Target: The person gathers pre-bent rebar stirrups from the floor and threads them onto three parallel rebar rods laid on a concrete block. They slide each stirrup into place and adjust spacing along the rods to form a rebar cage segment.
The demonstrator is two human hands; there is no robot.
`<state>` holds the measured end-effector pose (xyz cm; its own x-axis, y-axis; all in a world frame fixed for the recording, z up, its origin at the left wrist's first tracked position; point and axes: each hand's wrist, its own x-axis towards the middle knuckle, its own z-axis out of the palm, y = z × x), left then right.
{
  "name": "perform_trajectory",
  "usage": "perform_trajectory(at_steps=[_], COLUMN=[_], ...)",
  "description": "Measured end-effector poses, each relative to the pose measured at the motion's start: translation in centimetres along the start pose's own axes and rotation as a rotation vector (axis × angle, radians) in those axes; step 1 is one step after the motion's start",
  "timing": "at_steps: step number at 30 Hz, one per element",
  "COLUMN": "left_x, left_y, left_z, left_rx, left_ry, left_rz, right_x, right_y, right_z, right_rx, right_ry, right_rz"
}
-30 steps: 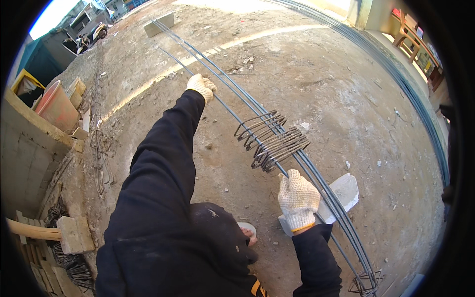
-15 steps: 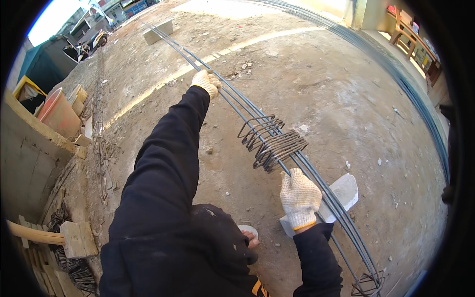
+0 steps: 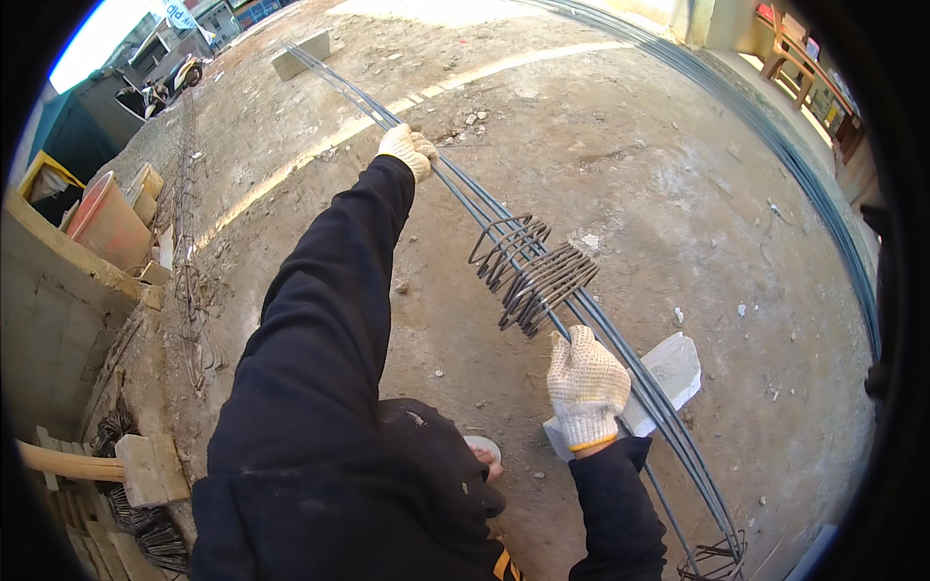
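Several long steel reinforcing bars [image 3: 471,192] run diagonally from the far left to the near right. My left hand [image 3: 407,152], in a cream knitted glove, is closed around the bars at arm's length. My gloved right hand [image 3: 588,381] grips the leftmost bar, nearer to me; its fingertips are partly hidden. Between the hands, a cluster of rusty bent-wire stirrups [image 3: 538,271] hangs around the bars. More stirrups [image 3: 712,560] encircle the bars at the lower right. Beneath the bars beside my right hand lies a pale block [image 3: 672,372].
Another block [image 3: 301,58] supports the far end. A long bundle of bars [image 3: 790,160] curves along the right. Left are a reddish tub [image 3: 108,223], a low wall [image 3: 60,310], a wooden-handled mallet [image 3: 153,471] and a thin wire frame [image 3: 189,261] on the dirt ground.
My left hand has shifted slightly right and down in view, and the bars beside it sit closer together. My right hand keeps its grip, almost unmoved. The stirrups have turned slightly.
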<state>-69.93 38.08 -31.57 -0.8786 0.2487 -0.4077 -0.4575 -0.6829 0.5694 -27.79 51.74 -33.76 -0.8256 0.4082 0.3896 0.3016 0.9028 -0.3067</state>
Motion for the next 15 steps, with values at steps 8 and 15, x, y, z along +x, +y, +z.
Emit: perform_trajectory(at_steps=[8, 15], left_x=[-2.9, -0.9], left_y=[0.0, 0.4], left_z=[1.1, -0.4], left_rx=[-0.008, 0.014], left_ry=[-0.005, 0.035], left_rz=[0.050, 0.030], right_x=[-0.1, -0.2], right_y=[0.2, 0.4], right_z=[0.2, 0.6], right_rx=[0.013, 0.019], right_ry=[0.019, 0.014], right_rz=[-0.051, -0.063])
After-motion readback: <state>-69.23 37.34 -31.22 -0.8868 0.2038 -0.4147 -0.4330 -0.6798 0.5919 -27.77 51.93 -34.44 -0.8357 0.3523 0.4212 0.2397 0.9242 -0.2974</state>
